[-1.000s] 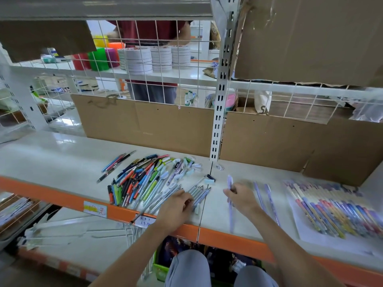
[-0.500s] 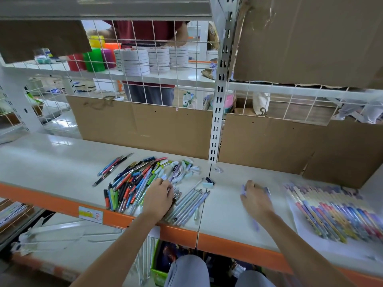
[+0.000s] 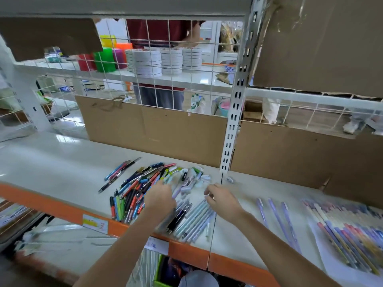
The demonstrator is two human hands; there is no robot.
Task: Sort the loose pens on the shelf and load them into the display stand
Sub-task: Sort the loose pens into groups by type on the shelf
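— What is shown?
— Sorting under way: the mixed pens (image 3: 143,189) on the shelf (image 3: 51,162) are reached into by the left hand (image 3: 160,198), its grip hidden; the right hand (image 3: 222,200) hovers, fingers loosely curled, contents unclear.
— Next?
— One matching pen must be singled out, probably; no display stand is seen.

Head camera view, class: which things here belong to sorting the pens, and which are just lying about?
Belong to the job:
- mixed heap of coloured plastic pens
- row of pale blue and lilac pens
- three lilac pens laid apart
- sorted pens on white paper
- left hand, right hand

Lying about:
- stacked white tape rolls
- neon plastic containers
- brown cardboard panels
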